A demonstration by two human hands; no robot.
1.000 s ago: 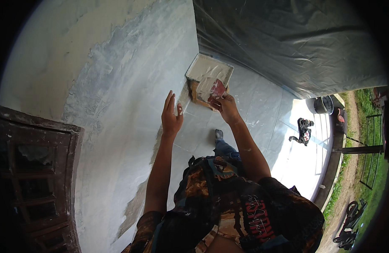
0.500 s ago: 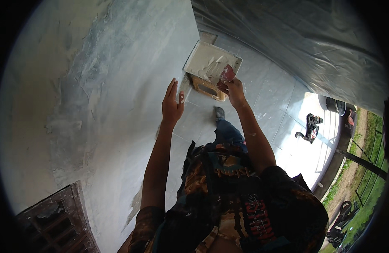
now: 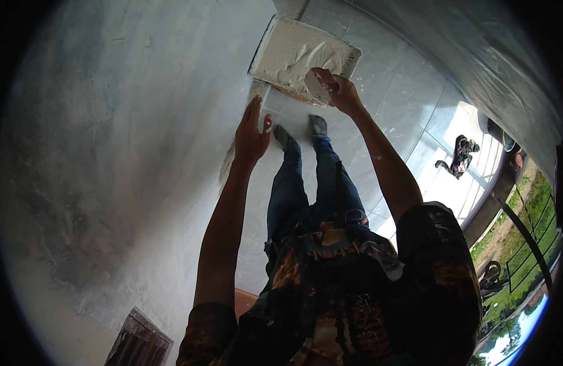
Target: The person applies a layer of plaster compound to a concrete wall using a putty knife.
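Scraper (image 3: 318, 87), 1: flat, dull red, smeared pale; gripped in the right hand (image 3: 342, 94), at the near right edge of the tray, contact unclear. Tray (image 3: 355, 58), 1: shallow, rectangular, face up. Paste (image 3: 300, 58), 1 batch: off-white, thick, ridged, spread across the tray.

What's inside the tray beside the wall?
The tray holds pale, ridged paste. Its bottom cannot be seen beneath the paste, and the scraper and right hand hide part of the near edge.
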